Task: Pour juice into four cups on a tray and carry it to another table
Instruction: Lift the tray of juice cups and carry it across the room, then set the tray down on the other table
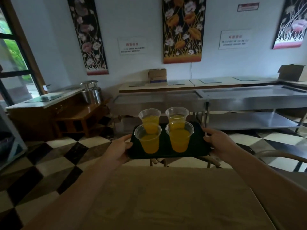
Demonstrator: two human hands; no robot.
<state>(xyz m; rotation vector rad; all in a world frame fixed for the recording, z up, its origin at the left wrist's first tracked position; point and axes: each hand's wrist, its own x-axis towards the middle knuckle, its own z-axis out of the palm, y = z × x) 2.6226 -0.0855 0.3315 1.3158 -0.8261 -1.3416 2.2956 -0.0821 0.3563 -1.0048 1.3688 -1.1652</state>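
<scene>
A dark tray (197,140) hangs in the air in front of me, held level at both short ends. My left hand (118,148) grips its left edge and my right hand (219,141) grips its right edge. On it stand several clear plastic cups of orange juice: two near ones (148,140) (179,138) and two far ones (150,117) (177,115). All stand upright. The tray is beyond the far edge of a light wooden table (166,196) that fills the lower view.
A steel counter (232,98) runs along the back wall, with cardboard boxes (157,75) behind it. A wooden cabinet (54,113) with metal pots (92,93) stands at the left. A chair back (282,155) curves at the right. The floor is checkered tile.
</scene>
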